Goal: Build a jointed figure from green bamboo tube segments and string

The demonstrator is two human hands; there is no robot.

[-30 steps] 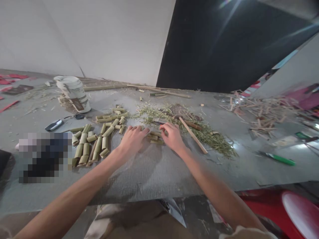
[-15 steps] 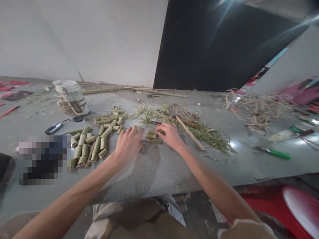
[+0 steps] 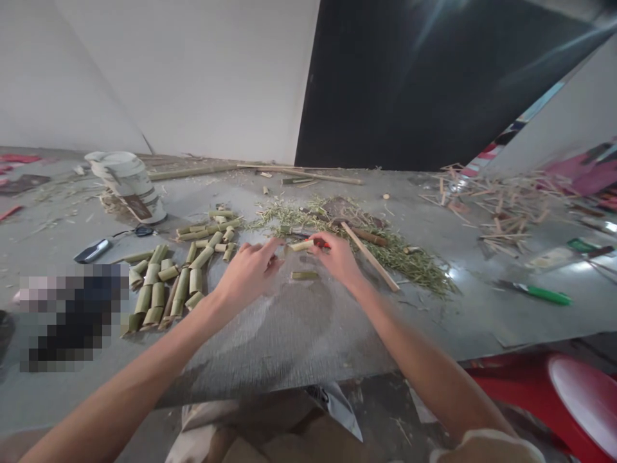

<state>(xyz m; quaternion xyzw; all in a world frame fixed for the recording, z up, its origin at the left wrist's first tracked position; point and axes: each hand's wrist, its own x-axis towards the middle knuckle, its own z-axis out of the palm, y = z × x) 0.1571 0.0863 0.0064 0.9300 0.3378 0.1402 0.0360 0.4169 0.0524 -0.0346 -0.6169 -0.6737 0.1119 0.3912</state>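
Note:
My two hands meet over the middle of a grey table (image 3: 299,334). My left hand (image 3: 248,273) and my right hand (image 3: 337,257) are both closed on the ends of a short green bamboo piece (image 3: 301,245), lifted just above the table. My right hand also holds a small tool with an orange-red handle (image 3: 322,242). One more short bamboo piece (image 3: 304,275) lies on the table just below the held one. A heap of cut bamboo segments (image 3: 173,273) lies to the left of my left hand.
Green shavings (image 3: 385,251) and a wooden stick (image 3: 369,256) lie behind my right hand. A white bucket (image 3: 128,186) stands at the back left, a dark handled tool (image 3: 91,251) near it. A green pen (image 3: 540,293) and splinter pile (image 3: 496,206) lie right. A red stool (image 3: 569,405) stands below.
Both hands lifted off the small stack of bamboo pieces and now hold one piece between them above the table. One piece stays lying on the table.

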